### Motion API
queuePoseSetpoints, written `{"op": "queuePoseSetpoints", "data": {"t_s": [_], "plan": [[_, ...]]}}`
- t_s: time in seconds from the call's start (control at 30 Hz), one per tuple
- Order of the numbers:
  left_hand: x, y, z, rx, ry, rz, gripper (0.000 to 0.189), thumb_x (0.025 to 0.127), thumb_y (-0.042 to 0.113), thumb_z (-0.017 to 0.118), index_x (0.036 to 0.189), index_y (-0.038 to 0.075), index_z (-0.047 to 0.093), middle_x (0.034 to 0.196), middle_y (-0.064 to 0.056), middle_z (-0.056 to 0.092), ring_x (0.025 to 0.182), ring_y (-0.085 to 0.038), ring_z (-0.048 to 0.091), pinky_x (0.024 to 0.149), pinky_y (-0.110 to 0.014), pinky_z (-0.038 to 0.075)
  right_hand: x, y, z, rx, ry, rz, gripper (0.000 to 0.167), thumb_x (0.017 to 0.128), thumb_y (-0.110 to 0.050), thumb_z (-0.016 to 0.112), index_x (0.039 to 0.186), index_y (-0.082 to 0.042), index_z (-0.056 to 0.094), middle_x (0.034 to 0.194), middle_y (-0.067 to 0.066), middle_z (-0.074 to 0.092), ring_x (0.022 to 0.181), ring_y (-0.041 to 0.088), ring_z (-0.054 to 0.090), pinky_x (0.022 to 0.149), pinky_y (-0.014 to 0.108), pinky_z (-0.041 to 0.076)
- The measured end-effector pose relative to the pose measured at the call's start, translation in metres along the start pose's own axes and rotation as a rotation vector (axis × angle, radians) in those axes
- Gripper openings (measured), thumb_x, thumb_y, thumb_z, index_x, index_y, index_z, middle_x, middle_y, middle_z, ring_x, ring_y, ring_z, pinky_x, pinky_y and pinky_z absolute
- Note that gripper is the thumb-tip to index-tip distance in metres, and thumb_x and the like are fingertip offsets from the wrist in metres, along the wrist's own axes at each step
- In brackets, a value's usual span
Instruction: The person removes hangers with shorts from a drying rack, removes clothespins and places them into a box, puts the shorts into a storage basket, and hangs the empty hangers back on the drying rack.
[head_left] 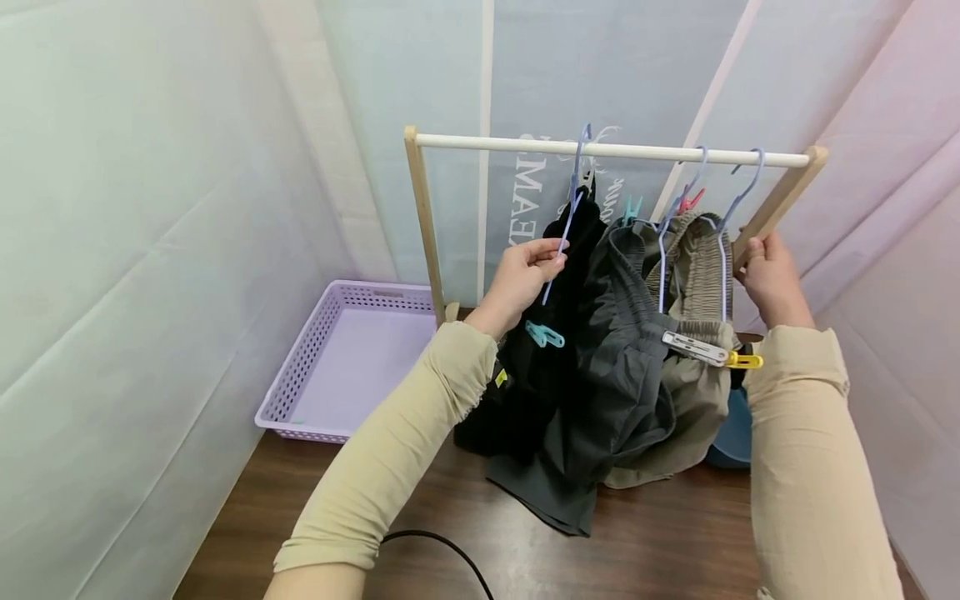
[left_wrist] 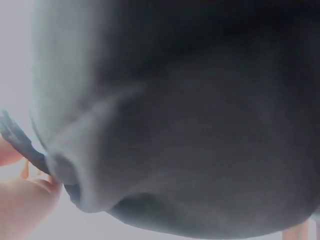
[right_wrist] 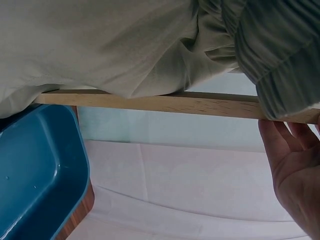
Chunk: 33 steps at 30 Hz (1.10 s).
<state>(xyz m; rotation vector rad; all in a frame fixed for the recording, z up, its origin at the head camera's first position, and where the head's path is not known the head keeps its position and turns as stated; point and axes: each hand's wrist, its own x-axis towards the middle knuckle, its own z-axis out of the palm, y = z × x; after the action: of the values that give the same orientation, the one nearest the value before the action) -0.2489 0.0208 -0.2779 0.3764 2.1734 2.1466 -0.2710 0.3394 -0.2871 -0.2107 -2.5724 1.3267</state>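
Observation:
With thumb and fingers, my left hand (head_left: pixel 517 279) pinches the lower part of a periwinkle hanger (head_left: pixel 576 179), whose hook is over the white rail of the clothes rack (head_left: pixel 495 144). Black trousers (head_left: pixel 517 408) hang from it, with a teal clothespin (head_left: pixel 545 334) at the near side. In the left wrist view, dark cloth (left_wrist: pixel 200 125) hides most of the scene. My right hand (head_left: pixel 772 279) grips the rack's right wooden post (right_wrist: pixel 150 102). Between the hands hang dark grey trousers (head_left: pixel 607 375) and khaki trousers (head_left: pixel 705 283) on similar hangers.
A lilac basket (head_left: pixel 360 358) lies on the floor left of the rack. A blue basin (right_wrist: pixel 45 170) stands behind the khaki trousers, by the right post. A grey clothespin (head_left: pixel 693 347) and a yellow clothespin (head_left: pixel 745 360) clip the waistbands. A black cable (head_left: pixel 442 542) crosses the floor.

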Motion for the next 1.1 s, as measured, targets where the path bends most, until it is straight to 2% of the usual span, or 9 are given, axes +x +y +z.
{"op": "queuePoseSetpoints", "data": {"t_s": [0.1, 0.2, 0.33, 0.47, 0.6, 0.7, 0.77, 0.9, 1.1], "plan": [[-0.002, -0.001, -0.007, 0.024, 0.001, 0.008, 0.033, 0.095, 0.005, 0.055, 0.127, -0.002, 0.058, 0.120, -0.019, 0.061, 0.103, -0.018, 0.060, 0.082, -0.013, 0.046, 0.000, 0.002, 0.000, 0.001, 0.011, -0.018, 0.050, 0.103, -0.035, 0.015, 0.142, -0.005, 0.028, 0.122, 0.015, 0.043, 0.105, 0.006, 0.048, 0.106, 0.050, 0.040], [-0.004, -0.004, -0.014, 0.037, 0.016, 0.002, 0.032, 0.095, 0.004, 0.055, 0.127, -0.001, 0.058, 0.119, -0.017, 0.062, 0.096, -0.013, 0.058, 0.080, -0.012, 0.046, 0.001, 0.002, 0.000, 0.003, 0.008, -0.029, 0.050, 0.103, -0.035, 0.016, 0.141, -0.004, 0.029, 0.114, 0.009, 0.043, 0.100, 0.001, 0.046, 0.106, 0.050, 0.041], [-0.007, -0.011, -0.023, 0.044, 0.020, -0.022, 0.033, 0.096, 0.004, 0.054, 0.128, 0.000, 0.058, 0.113, -0.012, 0.061, 0.093, -0.009, 0.055, 0.080, -0.013, 0.045, 0.001, 0.001, 0.000, 0.009, -0.001, -0.009, 0.053, 0.103, -0.035, 0.014, 0.144, -0.004, 0.026, 0.132, 0.022, 0.039, 0.114, 0.012, 0.047, 0.107, 0.050, 0.039], [-0.013, -0.017, -0.031, 0.037, 0.030, -0.035, 0.033, 0.096, 0.001, 0.052, 0.128, -0.003, 0.057, 0.113, -0.015, 0.060, 0.101, -0.017, 0.058, 0.086, -0.019, 0.049, 0.000, 0.001, 0.000, 0.025, -0.012, 0.015, 0.054, 0.103, -0.035, 0.013, 0.147, -0.005, 0.022, 0.147, 0.028, 0.028, 0.133, 0.027, 0.040, 0.109, 0.049, 0.037], [-0.018, -0.026, -0.041, -0.008, 0.065, -0.050, 0.033, 0.095, -0.004, 0.049, 0.127, -0.007, 0.055, 0.114, -0.019, 0.059, 0.100, -0.021, 0.059, 0.085, -0.020, 0.051, 0.000, 0.000, -0.001, 0.014, -0.005, 0.002, 0.052, 0.103, -0.034, 0.014, 0.146, -0.005, 0.024, 0.140, 0.024, 0.035, 0.128, 0.020, 0.045, 0.109, 0.047, 0.038], [-0.019, -0.033, -0.050, -0.019, 0.089, -0.053, 0.032, 0.095, -0.006, 0.046, 0.126, -0.008, 0.055, 0.111, -0.018, 0.058, 0.095, -0.016, 0.056, 0.080, -0.016, 0.049, 0.000, 0.001, -0.001, -0.002, 0.003, -0.003, 0.052, 0.103, -0.035, 0.015, 0.145, -0.005, 0.025, 0.133, 0.022, 0.036, 0.118, 0.014, 0.047, 0.108, 0.049, 0.039], [-0.020, -0.036, -0.057, -0.002, 0.107, -0.043, 0.031, 0.095, -0.006, 0.046, 0.125, -0.009, 0.055, 0.111, -0.019, 0.058, 0.092, -0.013, 0.054, 0.077, -0.013, 0.047, 0.000, 0.001, -0.001, -0.001, 0.004, -0.003, 0.054, 0.103, -0.035, 0.015, 0.145, -0.003, 0.023, 0.134, 0.024, 0.035, 0.118, 0.016, 0.047, 0.107, 0.051, 0.039], [-0.022, -0.040, -0.073, -0.008, 0.143, -0.031, 0.030, 0.095, -0.006, 0.044, 0.123, -0.012, 0.054, 0.111, -0.020, 0.057, 0.088, -0.011, 0.051, 0.072, -0.012, 0.044, 0.000, 0.001, -0.001, 0.002, -0.002, 0.006, 0.054, 0.103, -0.036, 0.014, 0.146, -0.005, 0.024, 0.141, 0.026, 0.031, 0.127, 0.021, 0.045, 0.108, 0.050, 0.038], [-0.028, -0.045, -0.096, -0.023, 0.199, -0.039, 0.020, 0.095, -0.002, 0.043, 0.110, -0.010, 0.054, 0.097, -0.008, 0.056, 0.075, -0.006, 0.045, 0.064, -0.019, 0.036, 0.000, 0.001, -0.003, -0.014, -0.011, 0.005, 0.054, 0.103, -0.036, 0.013, 0.145, -0.005, 0.026, 0.145, 0.029, 0.030, 0.134, 0.026, 0.040, 0.109, 0.049, 0.037]]}}
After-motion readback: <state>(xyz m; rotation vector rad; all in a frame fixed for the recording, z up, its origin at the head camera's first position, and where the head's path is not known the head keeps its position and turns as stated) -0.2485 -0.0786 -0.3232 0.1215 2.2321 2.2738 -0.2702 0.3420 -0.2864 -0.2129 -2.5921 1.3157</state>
